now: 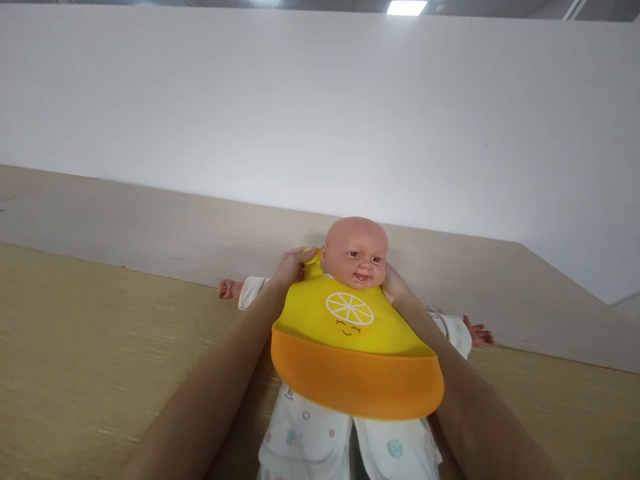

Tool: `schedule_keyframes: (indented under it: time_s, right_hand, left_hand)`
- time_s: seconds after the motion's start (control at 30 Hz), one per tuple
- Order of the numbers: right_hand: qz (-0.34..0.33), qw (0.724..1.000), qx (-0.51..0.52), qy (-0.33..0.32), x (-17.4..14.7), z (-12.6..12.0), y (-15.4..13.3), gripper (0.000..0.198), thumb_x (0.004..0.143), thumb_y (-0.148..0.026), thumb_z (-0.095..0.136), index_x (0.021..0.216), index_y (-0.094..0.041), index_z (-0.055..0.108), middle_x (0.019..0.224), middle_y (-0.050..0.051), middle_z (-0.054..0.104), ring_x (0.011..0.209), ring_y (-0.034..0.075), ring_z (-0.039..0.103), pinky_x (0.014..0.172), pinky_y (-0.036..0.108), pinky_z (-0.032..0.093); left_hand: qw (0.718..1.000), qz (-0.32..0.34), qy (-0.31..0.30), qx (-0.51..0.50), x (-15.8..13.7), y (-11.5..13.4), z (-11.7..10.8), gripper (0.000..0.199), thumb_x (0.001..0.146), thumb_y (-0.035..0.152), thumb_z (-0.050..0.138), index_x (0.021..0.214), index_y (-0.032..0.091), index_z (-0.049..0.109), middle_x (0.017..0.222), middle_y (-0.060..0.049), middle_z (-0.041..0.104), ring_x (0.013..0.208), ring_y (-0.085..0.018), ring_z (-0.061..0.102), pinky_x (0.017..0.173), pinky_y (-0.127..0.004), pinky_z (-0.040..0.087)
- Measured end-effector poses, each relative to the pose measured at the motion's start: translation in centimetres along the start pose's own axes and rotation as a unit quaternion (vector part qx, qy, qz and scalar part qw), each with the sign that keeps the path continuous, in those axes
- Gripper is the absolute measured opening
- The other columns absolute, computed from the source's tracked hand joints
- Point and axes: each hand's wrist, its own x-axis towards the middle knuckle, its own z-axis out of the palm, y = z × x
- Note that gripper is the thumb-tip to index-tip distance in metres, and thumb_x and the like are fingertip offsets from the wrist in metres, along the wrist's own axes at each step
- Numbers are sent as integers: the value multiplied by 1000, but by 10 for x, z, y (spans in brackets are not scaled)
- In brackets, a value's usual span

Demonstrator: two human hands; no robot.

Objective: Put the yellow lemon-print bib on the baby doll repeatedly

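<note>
A baby doll (pixel 356 243) lies face up with its arms spread to both sides. Over its chest rests a yellow bib (pixel 305 307) with a white citrus slice print and an orange catch pocket (pixel 357 377) along the bottom. My left hand (pixel 294 268) is closed on the bib's neck strap beside the doll's head, thumb on top. On the other side, my right hand (pixel 394 283) reaches in by the doll's neck; its fingers are hidden behind the head, along with the other end of the strap. White printed clothes (pixel 305 433) show below the bib.
The doll lies on a yellowish-brown surface (pixel 75 347). Behind its head runs a pale beige band (pixel 150 220), backed by a plain white wall (pixel 300 113). A ceiling light (pixel 407 7) shines at the top.
</note>
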Motion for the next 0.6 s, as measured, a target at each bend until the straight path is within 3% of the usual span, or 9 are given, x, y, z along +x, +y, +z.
schedule_keyframes:
  time_s: [0.37, 0.6]
  right_hand:
    - [-51, 999, 2, 3, 2, 0, 1, 19, 70, -14, 57, 82, -21, 70, 78, 5, 74, 90, 26, 68, 81, 38, 57]
    - [-29, 999, 3, 13, 2, 0, 0, 16, 70, -15, 56, 78, -21, 68, 75, 4, 73, 87, 24, 69, 79, 37, 57]
  left_hand:
    - [992, -30, -77, -93, -1, 2, 2, 29, 54, 36, 81, 67, 17, 64, 72, -6, 68, 84, -26, 65, 74, -35, 50]
    - [995, 5, -57, -87, -9, 4, 6, 31, 59, 41, 81, 72, 17, 66, 79, -7, 70, 90, -27, 65, 78, -37, 50]
